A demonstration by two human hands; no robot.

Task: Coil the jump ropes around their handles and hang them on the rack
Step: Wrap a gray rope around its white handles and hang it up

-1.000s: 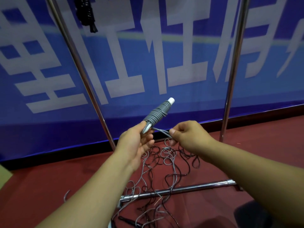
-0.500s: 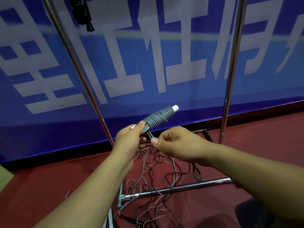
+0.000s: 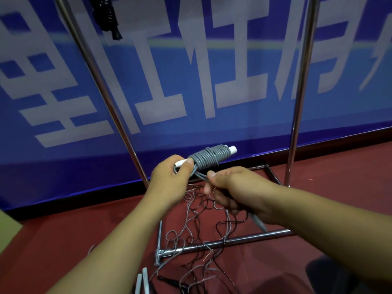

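Grey jump rope (image 3: pixel 209 158) sits coiled tightly around its white handles (image 3: pixel 232 150), held up in front of the metal rack (image 3: pixel 297 115). The left hand (image 3: pixel 169 181) grips the handles' near end — the right hand (image 3: pixel 231 187) pinches 2 loose strands just below the coil.

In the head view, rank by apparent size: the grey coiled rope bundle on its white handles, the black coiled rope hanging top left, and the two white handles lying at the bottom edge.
1. Grey coiled rope bundle on white handles, though it is nearest the camera.
2. Black coiled rope hanging top left, partly cut off by the frame.
3. Two white handles on the red floor, also cropped; their ranking against the black one is unsure.
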